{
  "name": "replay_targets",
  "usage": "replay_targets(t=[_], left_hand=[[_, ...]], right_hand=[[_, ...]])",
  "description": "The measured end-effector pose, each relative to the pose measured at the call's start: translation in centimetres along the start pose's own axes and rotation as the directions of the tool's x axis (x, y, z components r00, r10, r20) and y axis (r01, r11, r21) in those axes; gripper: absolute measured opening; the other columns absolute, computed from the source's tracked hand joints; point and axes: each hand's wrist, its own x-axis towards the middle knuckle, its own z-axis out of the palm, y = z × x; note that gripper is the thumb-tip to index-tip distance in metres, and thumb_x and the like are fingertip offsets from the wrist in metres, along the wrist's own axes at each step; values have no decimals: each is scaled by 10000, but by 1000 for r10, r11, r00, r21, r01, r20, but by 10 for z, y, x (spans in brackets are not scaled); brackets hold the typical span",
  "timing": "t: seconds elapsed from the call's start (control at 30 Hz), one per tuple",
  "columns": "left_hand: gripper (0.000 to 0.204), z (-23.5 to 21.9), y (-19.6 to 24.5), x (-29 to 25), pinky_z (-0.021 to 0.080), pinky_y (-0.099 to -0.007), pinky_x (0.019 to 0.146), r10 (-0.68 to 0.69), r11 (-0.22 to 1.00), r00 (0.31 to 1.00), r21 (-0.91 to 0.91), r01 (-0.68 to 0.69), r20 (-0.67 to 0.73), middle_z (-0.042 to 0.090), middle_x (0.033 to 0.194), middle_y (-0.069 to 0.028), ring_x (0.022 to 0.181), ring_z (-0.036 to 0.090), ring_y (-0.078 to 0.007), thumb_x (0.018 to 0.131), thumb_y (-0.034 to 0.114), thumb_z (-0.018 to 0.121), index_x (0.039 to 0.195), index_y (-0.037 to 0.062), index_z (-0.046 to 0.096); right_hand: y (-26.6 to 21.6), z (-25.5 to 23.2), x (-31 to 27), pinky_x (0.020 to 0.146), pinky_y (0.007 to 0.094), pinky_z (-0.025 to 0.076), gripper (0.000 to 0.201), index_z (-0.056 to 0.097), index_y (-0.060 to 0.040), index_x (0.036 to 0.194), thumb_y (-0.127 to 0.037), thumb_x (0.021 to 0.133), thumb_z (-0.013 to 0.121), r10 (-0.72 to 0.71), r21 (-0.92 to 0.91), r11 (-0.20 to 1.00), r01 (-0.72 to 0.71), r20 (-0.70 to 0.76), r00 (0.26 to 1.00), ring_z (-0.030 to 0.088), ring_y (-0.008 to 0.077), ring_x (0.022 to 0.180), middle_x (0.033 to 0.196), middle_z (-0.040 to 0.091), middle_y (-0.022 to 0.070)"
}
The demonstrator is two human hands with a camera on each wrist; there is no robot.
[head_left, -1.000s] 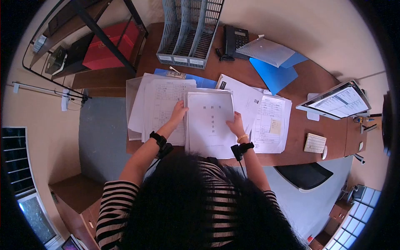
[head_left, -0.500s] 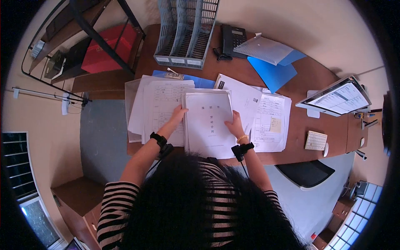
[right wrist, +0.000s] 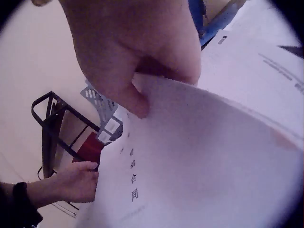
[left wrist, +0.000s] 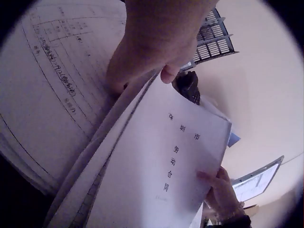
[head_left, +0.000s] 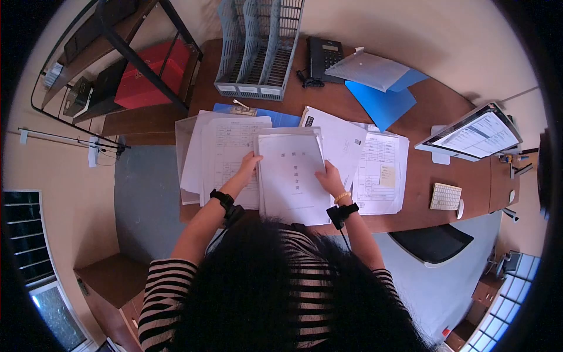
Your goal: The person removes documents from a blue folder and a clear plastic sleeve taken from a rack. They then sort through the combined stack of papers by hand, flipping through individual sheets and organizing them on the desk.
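A thick stack of white printed papers point(head_left: 293, 182) is held between both hands at the front of the desk. My left hand point(head_left: 249, 165) grips its left edge; in the left wrist view the thumb point(left wrist: 168, 74) lies over the top sheet. At the right edge my right hand point(head_left: 332, 178) pinches the stack, its thumb point(right wrist: 137, 105) on the printed face and its other fingers mostly hidden behind. Large Chinese characters run down the top sheet. Left of the stack lie loose form sheets point(head_left: 226, 176), partly beneath the left hand.
A blue clipboard point(head_left: 281, 118) and a white document point(head_left: 343, 141) lie behind the stack, with more forms point(head_left: 375, 182) to the right. Farther back stand a grey file rack point(head_left: 249, 91) and a telephone point(head_left: 324, 58). A monitor point(head_left: 475, 138) and keyboard point(head_left: 445, 196) are at right.
The stack has turned slightly, its far edge shifting a little to the left. Both hands keep hold of its sides throughout. The head view has moved slightly.
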Motion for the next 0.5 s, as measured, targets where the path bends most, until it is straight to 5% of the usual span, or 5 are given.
replay_targets(t=[0.1,0.23,0.37,0.5], left_hand=[[376,0,5,-6,393,-343,754,-44,999,999,-28,44,2,501,968,-82,897,484,-189,745,191,493,1084,45,421],[396,-7,-2,-6,392,-336,765,2,993,999,-122,4,48,504,997,-73,922,483,-182,758,236,523,1094,56,416],[373,-13,-3,-14,397,-329,768,48,988,994,-153,-32,100,504,1024,-59,937,484,-170,785,251,514,1094,64,420],[337,-11,6,-37,407,-314,762,104,981,988,-175,-84,111,514,1005,-50,911,497,-162,799,227,508,1081,59,430]], right_hand=[[-34,-11,-12,653,344,418,269,503,21,905,-63,653,546,43,-36,999,-39,94,995,521,321,731,820,534,185],[-67,-19,-27,629,302,414,267,501,15,939,-32,679,538,-7,-1,1000,7,159,987,513,237,690,793,529,150],[-61,-12,-41,651,272,411,273,508,12,965,6,694,532,-177,202,968,147,139,974,513,193,715,815,539,119],[-62,-14,-54,684,263,410,265,516,14,960,16,696,531,-200,240,956,168,119,973,517,181,745,829,542,109]])
